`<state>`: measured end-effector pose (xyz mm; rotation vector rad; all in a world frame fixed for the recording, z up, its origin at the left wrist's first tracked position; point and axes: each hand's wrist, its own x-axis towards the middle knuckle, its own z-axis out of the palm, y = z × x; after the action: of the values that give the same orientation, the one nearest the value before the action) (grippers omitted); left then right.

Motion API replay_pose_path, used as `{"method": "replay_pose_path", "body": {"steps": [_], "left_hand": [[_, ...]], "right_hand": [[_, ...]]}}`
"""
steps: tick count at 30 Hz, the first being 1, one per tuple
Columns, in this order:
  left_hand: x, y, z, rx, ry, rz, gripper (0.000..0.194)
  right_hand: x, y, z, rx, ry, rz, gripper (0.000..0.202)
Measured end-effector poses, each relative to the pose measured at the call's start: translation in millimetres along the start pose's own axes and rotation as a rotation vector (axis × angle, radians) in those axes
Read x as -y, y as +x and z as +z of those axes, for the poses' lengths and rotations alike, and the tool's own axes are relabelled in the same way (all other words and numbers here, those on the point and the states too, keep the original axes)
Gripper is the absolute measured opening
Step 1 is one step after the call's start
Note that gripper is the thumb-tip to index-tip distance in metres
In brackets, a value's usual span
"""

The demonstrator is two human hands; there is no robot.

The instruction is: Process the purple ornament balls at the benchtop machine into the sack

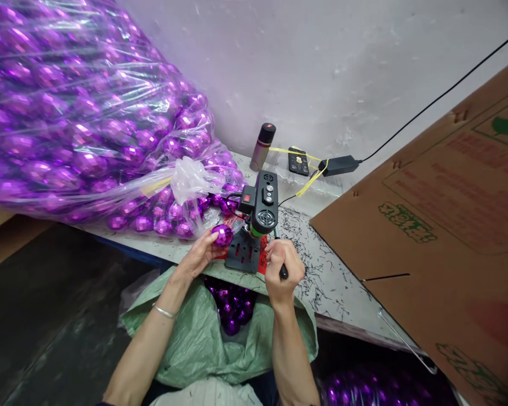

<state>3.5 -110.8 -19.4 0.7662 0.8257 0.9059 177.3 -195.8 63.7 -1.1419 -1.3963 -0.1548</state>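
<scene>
While the left hand point(200, 255) grips a ball point(222, 235) just left of the press point(266, 197), the right hand point(292, 263) is closed round the lever point(283, 273) at the press's near right. Best, I'd judge, to steady the ball, hands clear before any pull. Ball purple, shiny, faceted.

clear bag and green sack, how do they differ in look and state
The clear bag is see-through; the green sack is opaque. The clear bag bulges full above the table, while the green sack hangs slack below its edge. The clear bag's plastic is bunched at the neck; the green sack's mouth gapes. Both hold shiny purple balls.
</scene>
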Motion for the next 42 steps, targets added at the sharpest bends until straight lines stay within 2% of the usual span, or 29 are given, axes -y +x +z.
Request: {"method": "replay_pose_path", "body": {"steps": [3,7,11,15,21,30,37,42], "left_hand": [[24.1,0.7,9.9,0.003,0.183,0.050,0.066],[48.2,9.4,18.6,-0.012,0.589,0.273,0.071],[52.0,14.9,19.3,-0.033,0.961,0.478,0.060],[50.3,16.8,22.0,-0.007,1.130,0.574,0.054],[49.7,17.7,31.5,-0.039,1.162,0.590,0.055],[35.8,29.4,36.9,0.069,1.160,0.502,0.053],[54.5,32.5,25.8,0.117,0.938,0.610,0.061],[63.9,33.8,21.3,0.084,0.940,0.607,0.065]], "right_hand": [[2.6,9.7,-2.3,0.011,0.000,0.034,0.030],[4.2,14.5,-3.4,0.017,-0.004,0.038,0.031],[3.7,11.6,-4.8,0.036,-0.027,0.004,0.031],[3.1,8.3,-5.8,0.051,-0.036,-0.006,0.028],[3.8,8.1,-6.4,0.059,-0.042,-0.017,0.028],[3.9,6.6,-7.4,0.069,-0.066,-0.034,0.025],[1.6,2.3,-8.1,0.075,-0.077,-0.063,0.025],[-3.6,-10.6,-2.7,0.039,-0.084,-0.090,0.026]]}}
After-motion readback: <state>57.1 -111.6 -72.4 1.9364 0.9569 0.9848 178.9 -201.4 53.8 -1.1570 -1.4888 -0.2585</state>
